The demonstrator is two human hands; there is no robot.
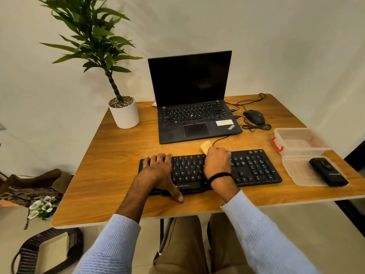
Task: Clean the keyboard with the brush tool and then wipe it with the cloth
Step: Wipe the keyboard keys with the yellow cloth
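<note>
Two hands are on the black Zebronics keyboard (254, 167) at the table's (110, 161) 6 o'clock: left hand (158, 169) flat on its 9 o'clock end, fingers spread straight; right hand (217, 163) at its 12 o'clock edge, fingers curled round a yellow cloth (205, 146)

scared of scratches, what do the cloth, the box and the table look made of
Cloth: probably soft yellow fabric, bunched in the right hand.
Box: clear plastic, slightly cloudy, with a red clip.
Table: wood or wood-look laminate, smooth, grain lines visible.
</note>
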